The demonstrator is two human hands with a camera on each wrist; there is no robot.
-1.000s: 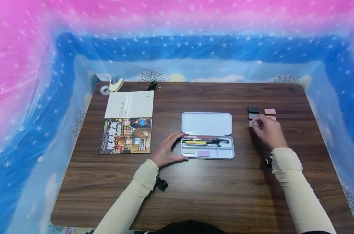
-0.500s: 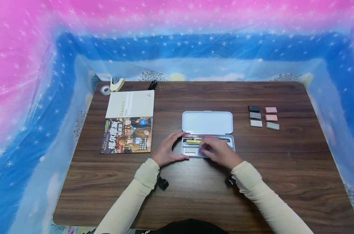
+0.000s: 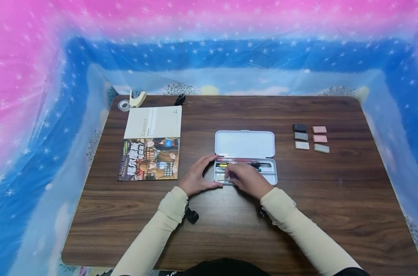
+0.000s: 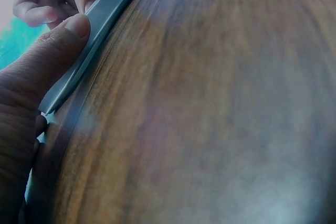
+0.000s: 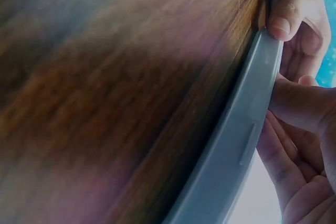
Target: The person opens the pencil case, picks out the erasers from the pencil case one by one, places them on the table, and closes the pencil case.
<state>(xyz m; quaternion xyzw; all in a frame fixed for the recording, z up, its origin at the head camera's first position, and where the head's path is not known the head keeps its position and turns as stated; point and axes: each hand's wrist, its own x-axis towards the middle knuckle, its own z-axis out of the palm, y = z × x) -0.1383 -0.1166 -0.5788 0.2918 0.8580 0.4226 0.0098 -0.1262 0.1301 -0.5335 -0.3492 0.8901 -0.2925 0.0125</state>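
A white pencil case [image 3: 271,178] stands unfolded at mid-table, its lid [image 3: 245,144] leaning back. My left hand [image 3: 199,175] holds its left end, thumb against the front wall and index finger at the back corner; the left wrist view shows that thumb [image 4: 63,40] on the rim. Over the front compartment, my right hand [image 3: 247,178] has its fingers curled down inside, beside a pale eraser [image 3: 221,178]. Whatever lies between its fingertips is hidden, and the pink eraser is out of sight. Several pens [image 3: 260,165] lie in the rear compartment.
Several erasers sit in two columns at the right, among them a black one [image 3: 300,127] and a white one [image 3: 302,145]. At the left are a notebook [image 3: 160,120], a comic-style book [image 3: 150,159], a stapler [image 3: 138,100], a tape roll [image 3: 124,105] and a binder clip [image 3: 180,100].
My right hand has left the white eraser at the right and come over to the pencil case, then shifted slightly left inside it. My left hand has stayed on the case.
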